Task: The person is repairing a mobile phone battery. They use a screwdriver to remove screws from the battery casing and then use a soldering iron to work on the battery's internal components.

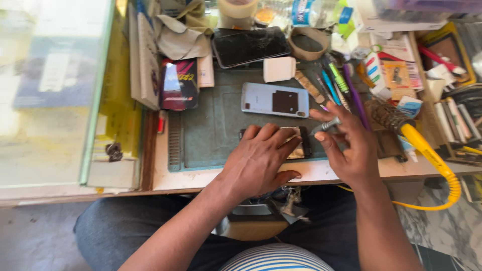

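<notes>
Two hands at work on an opened phone lying on a green mat.

On the green mat (211,125), near its front edge, lies the opened phone (296,145); a pale back cover (275,99) sits just beyond it. Our left hand (261,158) lies flat, fingers spread, pressing the phone down without gripping it. Our right hand (351,148) pinches a small screwdriver (325,125), tip pointing left towards the phone. We judge that firm downward pressure and an upright, well-seated tip best prevent slipping.
</notes>
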